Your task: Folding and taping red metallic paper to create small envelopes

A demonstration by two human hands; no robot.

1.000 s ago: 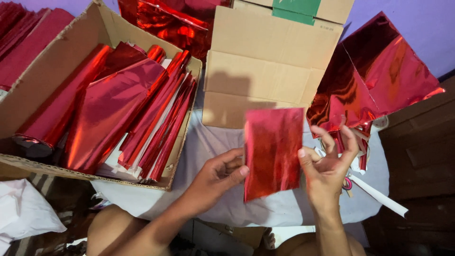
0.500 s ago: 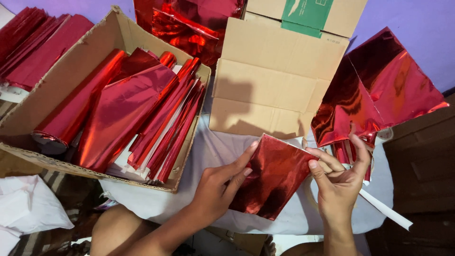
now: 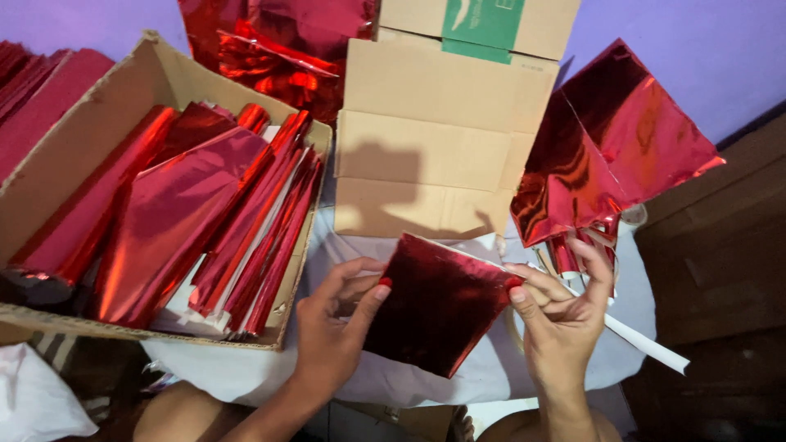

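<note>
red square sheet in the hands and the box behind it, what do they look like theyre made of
Red sheet: looks like thin metallic foil or foil-faced paper, glossy, with mirror-like glints and soft creases; a pale edge hints at a white backing. Both hands, left and right, pinch it. Box: plain brown cardboard, matte, with fold lines.

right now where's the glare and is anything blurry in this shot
Head view: bright glare streaks on the red foil rolls in the cardboard box and on the foil sheets at right; the foil square between both hands looks darker; edges sharp, frame corners dim.
</note>
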